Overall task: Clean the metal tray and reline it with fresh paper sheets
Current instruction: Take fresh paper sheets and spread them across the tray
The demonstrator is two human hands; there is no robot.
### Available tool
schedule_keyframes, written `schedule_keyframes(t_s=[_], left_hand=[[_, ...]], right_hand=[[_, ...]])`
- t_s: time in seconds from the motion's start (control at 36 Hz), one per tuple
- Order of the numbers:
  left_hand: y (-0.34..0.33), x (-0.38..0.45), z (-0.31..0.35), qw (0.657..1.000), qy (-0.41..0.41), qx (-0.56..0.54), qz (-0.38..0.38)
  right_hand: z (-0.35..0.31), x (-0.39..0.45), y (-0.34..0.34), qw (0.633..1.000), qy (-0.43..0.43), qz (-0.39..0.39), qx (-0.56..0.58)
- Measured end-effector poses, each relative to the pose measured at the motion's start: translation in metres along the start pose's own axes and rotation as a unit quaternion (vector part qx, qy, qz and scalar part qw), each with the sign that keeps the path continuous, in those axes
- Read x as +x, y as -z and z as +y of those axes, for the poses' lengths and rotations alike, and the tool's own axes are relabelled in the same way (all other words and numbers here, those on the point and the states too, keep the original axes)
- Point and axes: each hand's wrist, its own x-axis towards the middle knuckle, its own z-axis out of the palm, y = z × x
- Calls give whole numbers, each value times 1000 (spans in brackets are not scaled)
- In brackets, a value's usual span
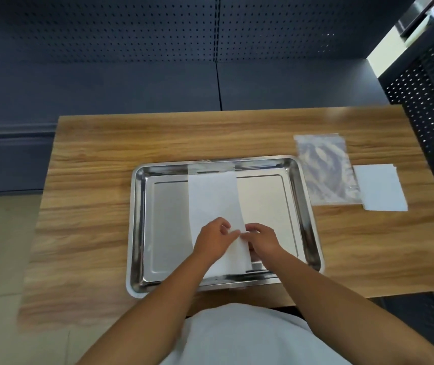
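Wooden table (105, 159), metal tray (142, 222) centered. Paper sheet (213, 196) ran lengthwise away from body; left hand (214, 239) and right hand (262, 239) both pinched near end, probably.

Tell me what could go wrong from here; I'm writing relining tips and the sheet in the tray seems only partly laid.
1. Both hands, left hand and right hand, work the sheet at one spot near its right edge; it may crease or skew there.
2. The sheet covers only the tray's middle, so bare metal either side may stay unlined.
3. The spare sheets sit beside a plastic bag that overlaps the tray's right rim; reaching over might drag it in.
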Motion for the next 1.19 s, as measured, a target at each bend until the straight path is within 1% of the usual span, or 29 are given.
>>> schedule_keyframes(t_s=[0.11,0.19,0.36,0.44,0.53,0.61,0.67,0.72,0.81,0.89,1.03,1.19], left_hand=[[-18,3,7,999,32,12,-2],[-23,5,7,998,42,36,-10],[-25,5,1,994,12,107,-14],[-25,3,0,992,-3,129,9],[-21,-1,0,992,4,116,59],[-8,-4,-5,993,33,14,116],[2,-6,-10,989,53,-68,121],[11,-8,-16,984,69,-126,108],[25,-12,-25,971,93,-181,123],[43,-16,-34,955,111,-216,171],[64,-22,-56,931,144,-224,251],[66,-29,-75,941,145,-150,267]], right_hand=[[5,3,4,996,-41,-40,62],[11,8,9,993,-57,-67,76],[16,12,15,990,-68,-85,86],[17,14,16,996,-50,-58,54],[16,17,15,1000,-21,-19,-1],[16,21,16,999,8,14,-50],[15,22,17,994,34,27,-101],[16,23,17,988,56,30,-141],[19,23,14,981,72,33,-179],[20,22,10,970,97,55,-218],[25,21,9,960,102,99,-240],[32,20,25,949,85,166,-255]])
